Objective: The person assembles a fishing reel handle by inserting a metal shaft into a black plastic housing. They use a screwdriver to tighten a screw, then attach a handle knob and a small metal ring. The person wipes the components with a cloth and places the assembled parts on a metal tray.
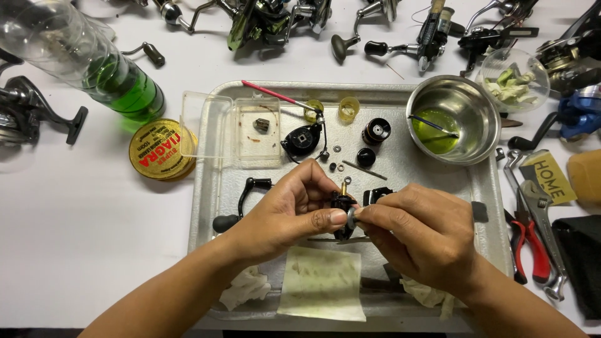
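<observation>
A white worktop (pixel 75 238) carries a large metal tray (pixel 210 206), with fishing reels (pixel 269 19) lined along the far edge. At the far left lies a clear plastic bottle (pixel 81 56) holding green liquid, and just beside the tray's left rim sits a round yellow tin (pixel 159 150). In the tray's far right corner stands a steel bowl (pixel 454 116) with a little green liquid in it. To the right of the tray lie red-handled pliers (pixel 529 241) and an adjustable wrench (pixel 538 206). A stained paper towel (pixel 322 281) lies at the tray's near edge.

Over the middle of the tray, the left hand (pixel 282 209) is closed around a small black reel body (pixel 342 206) with a brass shaft sticking up. The right hand (pixel 416 231) pinches a small grey disc-shaped part (pixel 352 217) between thumb and fingers, held against the reel body's side, touching the left thumb. Behind the hands, loose black reel parts and small washers (pixel 337 149) are scattered on the tray.
</observation>
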